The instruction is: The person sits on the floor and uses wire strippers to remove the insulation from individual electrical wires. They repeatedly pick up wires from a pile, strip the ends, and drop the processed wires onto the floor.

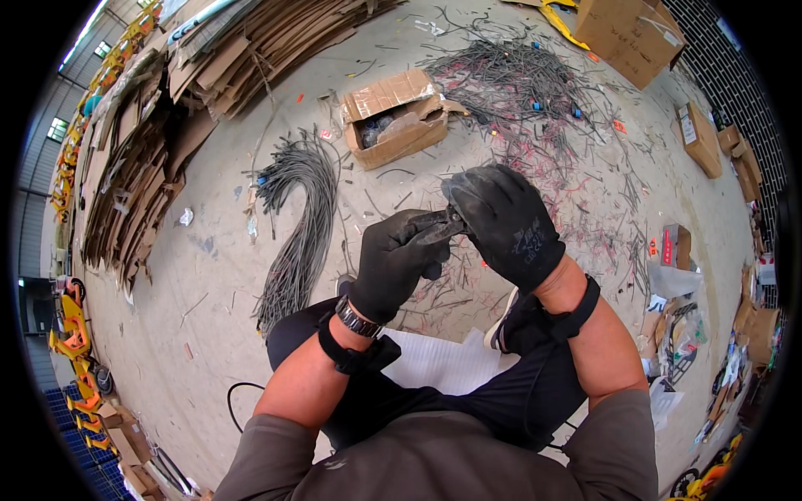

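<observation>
Both hands wear black gloves and meet in front of my knees. My left hand is closed around a dark hand tool, whose kind is hard to tell. My right hand touches the tool's far end, its fingers curled over a small dark piece that is mostly hidden. On the floor to the left lies a long bundle of grey cables. Beyond my hands stands a torn cardboard box with dark items inside. A tangled heap of grey cable pieces lies past it to the right.
Stacks of flattened cardboard rise at the left. Red and grey wire scraps litter the floor. A large carton stands at the upper right, with smaller boxes along the right side. White sheet material lies between my legs.
</observation>
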Available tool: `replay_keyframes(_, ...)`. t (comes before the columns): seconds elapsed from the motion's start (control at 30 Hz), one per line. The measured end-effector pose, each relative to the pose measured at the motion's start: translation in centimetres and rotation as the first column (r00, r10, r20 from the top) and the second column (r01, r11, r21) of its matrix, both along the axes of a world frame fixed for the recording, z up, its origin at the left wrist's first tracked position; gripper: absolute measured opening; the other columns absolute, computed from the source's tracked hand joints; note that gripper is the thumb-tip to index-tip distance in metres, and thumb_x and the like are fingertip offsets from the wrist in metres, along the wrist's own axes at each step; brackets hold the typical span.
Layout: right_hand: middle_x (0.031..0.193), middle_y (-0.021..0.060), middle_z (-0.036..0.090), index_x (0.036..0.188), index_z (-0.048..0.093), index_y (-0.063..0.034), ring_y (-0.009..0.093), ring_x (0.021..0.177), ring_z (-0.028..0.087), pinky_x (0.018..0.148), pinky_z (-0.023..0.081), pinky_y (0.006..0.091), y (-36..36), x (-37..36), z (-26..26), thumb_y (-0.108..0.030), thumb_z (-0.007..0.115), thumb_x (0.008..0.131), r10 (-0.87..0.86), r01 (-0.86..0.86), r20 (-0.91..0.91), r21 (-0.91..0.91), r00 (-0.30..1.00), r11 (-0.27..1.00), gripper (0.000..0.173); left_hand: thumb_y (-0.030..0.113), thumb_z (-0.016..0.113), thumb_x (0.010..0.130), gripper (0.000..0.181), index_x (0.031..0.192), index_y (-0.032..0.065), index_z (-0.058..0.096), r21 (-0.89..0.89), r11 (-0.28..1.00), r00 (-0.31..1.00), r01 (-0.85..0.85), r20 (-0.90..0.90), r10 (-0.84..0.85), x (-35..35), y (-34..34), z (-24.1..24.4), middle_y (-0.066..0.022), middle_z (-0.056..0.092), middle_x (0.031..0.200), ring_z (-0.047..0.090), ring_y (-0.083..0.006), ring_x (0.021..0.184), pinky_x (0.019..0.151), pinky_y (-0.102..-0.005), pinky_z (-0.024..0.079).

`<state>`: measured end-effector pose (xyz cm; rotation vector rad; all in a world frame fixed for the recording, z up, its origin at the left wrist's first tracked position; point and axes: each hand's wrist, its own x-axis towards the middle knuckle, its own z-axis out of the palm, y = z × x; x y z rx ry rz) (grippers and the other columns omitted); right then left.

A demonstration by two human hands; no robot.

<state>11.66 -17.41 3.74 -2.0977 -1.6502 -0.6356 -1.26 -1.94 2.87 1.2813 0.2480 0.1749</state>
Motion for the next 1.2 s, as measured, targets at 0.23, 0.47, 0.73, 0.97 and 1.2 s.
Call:
replay_keyframes(0.23,0.096,0.0088,0.061,0.118,0.065,-0.0061,0.027,0.092,0.06,0.079,0.05,0.0391,-0.2,-0.2,-0.3,-0.011,0.063,0.079,-0.01,0.009,-0.092,-0.009,0.996,1.0,0.039,0.022,0.062,0.092,0.028,0.106,-0.0027,0.067,0.005,0.999,0.999,0.053,-0.005,-0.053,-0.2,0.3,-0.8,-0.0042,0.064,0.077,0.059,-0.0088,0.06,0.054,-0.0228,0.048)
replay_keyframes(0.47,0.091,0.008,0.059,0.113,0.065,-0.0061,0.026,0.084,0.059,0.072,0.05,0.039,-0.2,0.0,-0.6,-0.011,0.064,0.079,0.002,-0.003,-0.109,-0.009,0.994,1.0,0.034,0.015,0.062,0.093,0.022,0.105,-0.002,0.068,0.016,1.0,1.0,0.026,-0.015,-0.026,-0.1,0.1,-0.3,-0.0024,0.063,0.073,0.057,-0.0082,0.057,0.052,-0.0227,0.046)
replay_keyframes(0.73,0.092,0.0088,0.059,0.115,0.063,-0.0057,0.027,0.084,0.06,0.071,0.051,0.039,-0.4,-0.3,-0.5,-0.011,0.066,0.078,-0.001,-0.005,-0.172,-0.032,0.985,0.999,0.038,0.016,0.063,0.093,0.023,0.107,-0.002,0.068,0.03,0.999,1.0,0.016,-0.016,-0.015,-0.1,0.0,-0.3,-0.0011,0.062,0.071,0.054,-0.0063,0.054,0.049,-0.0219,0.042)
replay_keyframes(0.97,0.094,0.0149,0.063,0.115,0.062,-0.0031,0.033,0.086,0.063,0.074,0.052,0.0422,-0.7,-0.5,-0.9,-0.013,0.068,0.083,0.067,-0.081,-0.447,-0.011,0.892,0.997,0.034,0.014,0.065,0.092,0.018,0.1,-0.0012,0.07,0.054,0.999,0.993,-0.002,-0.114,0.009,-0.1,-0.1,0.3,0.0001,0.062,0.071,0.049,-0.0039,0.053,0.048,-0.021,0.038)
replay_keyframes(1.2,0.102,0.0208,0.067,0.112,0.063,-0.0006,0.039,0.092,0.065,0.08,0.053,0.0437,-0.7,-0.9,-1.2,-0.012,0.066,0.086,0.149,-0.133,-0.664,0.075,0.733,0.988,0.029,0.012,0.066,0.09,0.014,0.091,-0.0019,0.069,0.045,0.997,0.997,-0.055,-0.054,0.058,-0.1,-0.2,0.0,0.0014,0.06,0.071,0.047,-0.0038,0.059,0.053,-0.0214,0.037)
